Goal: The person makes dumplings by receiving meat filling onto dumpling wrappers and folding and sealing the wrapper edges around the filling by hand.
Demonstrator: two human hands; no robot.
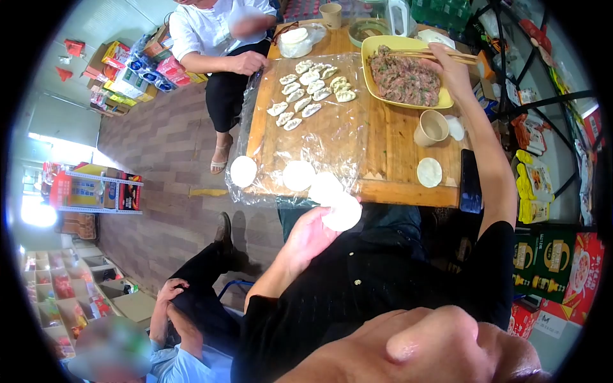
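Note:
My left hand [311, 231] holds a round dumpling wrapper [343, 214], which is bright with glare, just off the table's near edge. More wrappers [299, 175] lie beside it on the plastic sheet, and another wrapper [243, 171] is at the sheet's left corner. My right hand [448, 69] is closed on a pair of chopsticks [412, 53]. Their tips reach into the minced meat filling [405, 80] in the yellow bowl [371, 90]. Several folded dumplings [311, 89] rest on the plastic sheet [332, 131] farther back.
A paper cup [431, 127], a lone wrapper [429, 172] and a dark phone [470, 180] are at the table's right side. At the back stand a bagged stack of wrappers [295, 39] and another cup [331, 16]. People sit across the table and at lower left.

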